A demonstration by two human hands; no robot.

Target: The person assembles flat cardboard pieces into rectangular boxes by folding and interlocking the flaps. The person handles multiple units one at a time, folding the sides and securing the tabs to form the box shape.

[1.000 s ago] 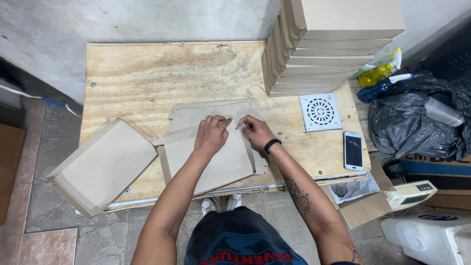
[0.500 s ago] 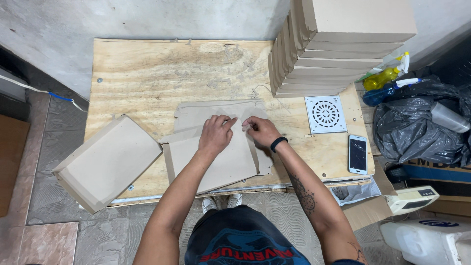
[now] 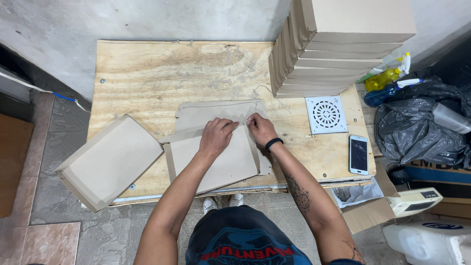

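The left hand (image 3: 216, 137) and the right hand (image 3: 261, 129) meet fingertip to fingertip at the far right corner of a half-folded cardboard box (image 3: 213, 159), both pinching its raised flap. The box lies near the front edge of a plywood worktop (image 3: 162, 73), over a flat sheet of cardboard (image 3: 216, 112). A black band circles the right wrist. Just left of the box, a finished cardboard tray (image 3: 105, 164) overhangs the worktop's near left corner. At the far right stands a tall stack of cardboard boxes (image 3: 343, 44). Near it lie a white square drain grate (image 3: 326, 114) and a phone (image 3: 358, 154). Spray bottles (image 3: 387, 81) and a black plastic bag (image 3: 422, 132) sit beyond the right edge.
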